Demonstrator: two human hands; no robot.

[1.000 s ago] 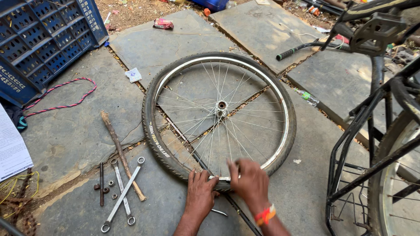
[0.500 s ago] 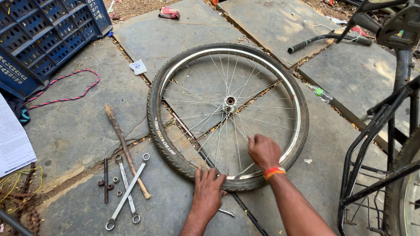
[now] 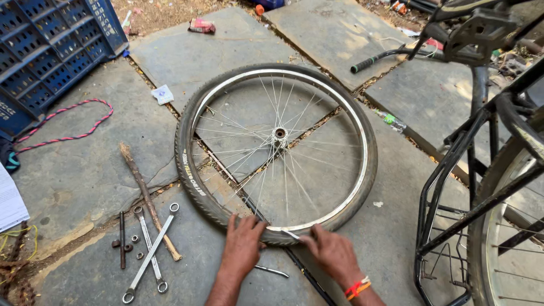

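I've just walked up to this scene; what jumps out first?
A bicycle wheel lies flat on the stone paving, mid-frame, tyre on its rim. At its near edge both hands press the tyre: left hand, right hand. Left of them lie two spanners and a wooden stick; a blue crate sits top left.

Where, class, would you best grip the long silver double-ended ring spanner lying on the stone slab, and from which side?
Probably the bare mid-shank of the long silver double-ended ring spanner, from above. It lies flat and crosses a shorter silver spanner beside a wooden-handled tool, so pinch the shank clear of that crossing; the ring ends are wider.
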